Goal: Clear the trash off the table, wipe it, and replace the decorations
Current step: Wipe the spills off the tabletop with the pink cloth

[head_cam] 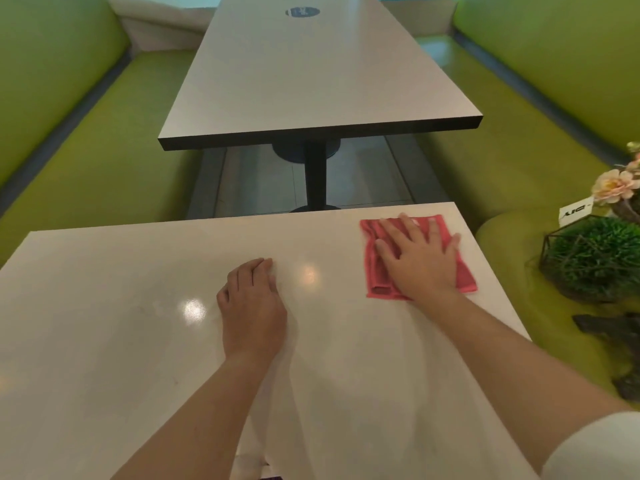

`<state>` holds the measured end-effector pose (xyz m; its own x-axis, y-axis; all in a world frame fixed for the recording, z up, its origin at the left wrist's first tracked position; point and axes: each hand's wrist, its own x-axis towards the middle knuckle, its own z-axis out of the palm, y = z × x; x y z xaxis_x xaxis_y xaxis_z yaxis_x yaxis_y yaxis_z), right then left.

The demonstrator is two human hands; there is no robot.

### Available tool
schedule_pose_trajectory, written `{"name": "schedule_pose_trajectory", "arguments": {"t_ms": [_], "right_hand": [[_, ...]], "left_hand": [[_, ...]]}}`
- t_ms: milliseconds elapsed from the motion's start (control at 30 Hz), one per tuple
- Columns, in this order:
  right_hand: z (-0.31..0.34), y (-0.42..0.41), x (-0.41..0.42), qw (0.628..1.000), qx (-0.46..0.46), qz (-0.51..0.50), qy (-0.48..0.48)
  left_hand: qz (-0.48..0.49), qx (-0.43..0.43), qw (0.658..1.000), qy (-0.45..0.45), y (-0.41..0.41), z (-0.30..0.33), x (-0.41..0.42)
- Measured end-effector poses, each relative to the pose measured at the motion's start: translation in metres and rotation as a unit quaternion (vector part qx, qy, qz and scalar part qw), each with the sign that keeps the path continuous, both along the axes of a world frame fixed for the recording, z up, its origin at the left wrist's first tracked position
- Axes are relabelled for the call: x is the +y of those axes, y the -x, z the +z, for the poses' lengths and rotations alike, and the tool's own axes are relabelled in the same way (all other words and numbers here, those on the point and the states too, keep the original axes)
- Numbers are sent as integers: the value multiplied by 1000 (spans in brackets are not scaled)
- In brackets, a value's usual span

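Note:
A pale table (104, 323) fills the lower part of the head view. Near its far right corner lies a folded red cloth (464, 271). My right hand (420, 252) presses flat on the cloth with fingers spread. My left hand (254, 303) rests on the bare tabletop near the middle, fingers loosely bent, holding nothing. On the green bench seat to the right stand the decorations: a green plant ball in a black wire frame (592, 256), pink artificial flowers (614, 185) and a small white sign (575, 214).
A second long table (311, 81) stands ahead across a gap, with a dark round sticker (302, 11) at its far end. Green benches (86, 168) run along both sides. Dark objects (616, 334) lie on the right seat near me.

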<state>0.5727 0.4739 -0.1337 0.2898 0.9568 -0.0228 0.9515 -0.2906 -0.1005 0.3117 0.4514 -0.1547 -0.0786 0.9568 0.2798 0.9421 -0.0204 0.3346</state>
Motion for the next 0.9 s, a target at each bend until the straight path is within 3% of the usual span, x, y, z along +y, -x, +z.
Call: {"name": "schedule_pose_trajectory", "arguments": {"t_ms": [133, 267, 533, 633, 900], "right_hand": [[1, -31, -5, 999, -1, -42, 6], [2, -10, -5, 999, 9, -50, -6], [6, 117, -5, 990, 51, 131, -6], [4, 127, -2, 986, 50, 158, -3], [-5, 12, 19, 997, 13, -72, -13]], "left_hand": [[0, -2, 1000, -3, -1, -1, 1], [-3, 0, 1000, -7, 0, -4, 1], [0, 2, 1000, -4, -1, 0, 1], [-2, 4, 1000, 1, -1, 2, -1], [-5, -1, 1000, 2, 0, -1, 0]]}}
